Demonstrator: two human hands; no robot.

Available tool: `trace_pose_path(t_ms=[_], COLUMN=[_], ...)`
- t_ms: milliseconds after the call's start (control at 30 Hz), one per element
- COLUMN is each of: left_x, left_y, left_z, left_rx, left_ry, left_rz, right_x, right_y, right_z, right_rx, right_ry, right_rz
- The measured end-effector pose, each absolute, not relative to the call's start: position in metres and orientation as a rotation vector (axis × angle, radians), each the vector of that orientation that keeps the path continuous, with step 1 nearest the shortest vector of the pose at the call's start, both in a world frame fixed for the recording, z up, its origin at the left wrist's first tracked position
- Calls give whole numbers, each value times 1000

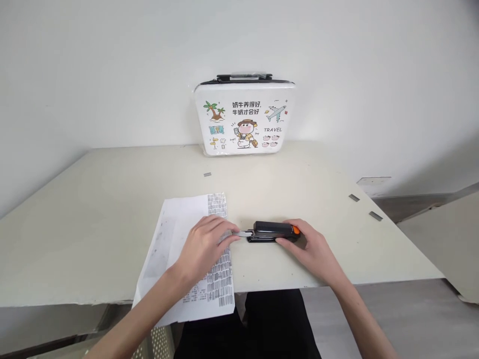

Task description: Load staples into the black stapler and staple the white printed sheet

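Note:
A black stapler [272, 230] with an orange rear end lies on the table, its front pointing left. From that front sticks out a narrow metal staple tray [245, 233]. My left hand [204, 244] pinches the outer end of this tray between thumb and fingers. At the stapler's rear, my right hand [310, 249] grips the body with thumb and fingers. Under my left hand and forearm lies a white printed sheet of paper [183, 212], dense marks down its right side; its lower edge hangs over the table's front edge.
Against the wall at the back of the table [93, 209] stands a white case [224, 142] with cartoon prints and a black handle. One grey staple strip [207, 174] lies in front of it. Two more strips, a far one [354, 198] and a near one [375, 216], lie by the right edge.

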State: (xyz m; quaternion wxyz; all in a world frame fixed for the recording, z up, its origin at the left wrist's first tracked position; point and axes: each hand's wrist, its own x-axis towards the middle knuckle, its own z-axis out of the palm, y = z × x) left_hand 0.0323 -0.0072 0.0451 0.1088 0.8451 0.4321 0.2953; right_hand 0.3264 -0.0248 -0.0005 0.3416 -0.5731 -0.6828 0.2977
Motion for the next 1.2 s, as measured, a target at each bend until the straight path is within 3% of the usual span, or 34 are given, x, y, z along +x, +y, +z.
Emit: trace_pose_path(t_ms=[867, 1200], left_x=[41, 38], left_y=[2, -1], left_z=[44, 39], left_rx=[2641, 2598], left_ry=[1319, 1282], left_rz=[654, 811], right_x=[329, 328], right_y=[-24, -25], right_z=[-2, 1], right_rx=[-1487, -1484], right_ry=[-1785, -1774], right_rz=[740, 763])
